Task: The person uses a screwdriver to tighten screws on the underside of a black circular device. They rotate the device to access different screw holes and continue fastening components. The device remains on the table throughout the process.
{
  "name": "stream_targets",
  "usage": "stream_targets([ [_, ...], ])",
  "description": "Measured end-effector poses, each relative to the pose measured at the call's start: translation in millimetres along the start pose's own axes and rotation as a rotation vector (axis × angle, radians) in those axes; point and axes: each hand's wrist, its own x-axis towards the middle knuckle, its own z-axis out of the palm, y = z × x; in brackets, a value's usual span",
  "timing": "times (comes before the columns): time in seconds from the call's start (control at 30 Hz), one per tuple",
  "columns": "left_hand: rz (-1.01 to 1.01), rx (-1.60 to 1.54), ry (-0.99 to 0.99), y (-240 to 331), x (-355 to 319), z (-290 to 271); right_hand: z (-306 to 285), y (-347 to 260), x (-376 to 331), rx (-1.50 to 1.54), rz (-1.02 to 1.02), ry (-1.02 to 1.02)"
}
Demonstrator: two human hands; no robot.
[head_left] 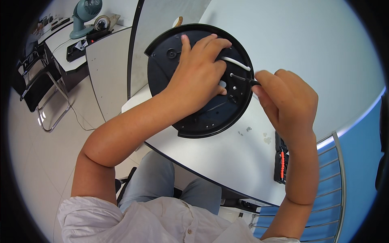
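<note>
A round black base plate (202,117) with a raised rim and a cut-out section at its left lies over the white table in front of me. My left hand (198,71) is spread across its face, fingers apart, the thumb beside a small round hole. A white curved cable (237,62) runs from under the fingers to the plate's right rim. My right hand (283,97) pinches the dark handle of a screwdriver (239,77) at that rim. Its thin shaft points left, the tip at a small bright spot on the plate. Most of the handle is hidden.
Small loose pieces (248,129) lie on the white table (210,162). A black case (279,174) with an orange-red strip sits under my right forearm. Metal railings (340,170) stand at the right. Leftward are a chair (42,89) and a desk fan (86,16).
</note>
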Motion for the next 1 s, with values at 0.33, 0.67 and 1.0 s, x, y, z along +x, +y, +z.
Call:
stream_targets([
  [0.33, -0.021, 0.025, -0.009, -1.9, -0.9, -0.6, -4.1, -6.3, 4.3, 0.118, 0.103, 0.025],
  [0.67, -0.022, 0.029, -0.002, -1.0, 0.5, 1.2, -0.3, -7.9, -1.3, -0.119, 0.178, -0.004],
  [1.0, -0.005, 0.014, 0.002, 3.6, -1.1, 2.7, -2.5, 2.4, 4.2, -0.031, 0.045, -0.051],
])
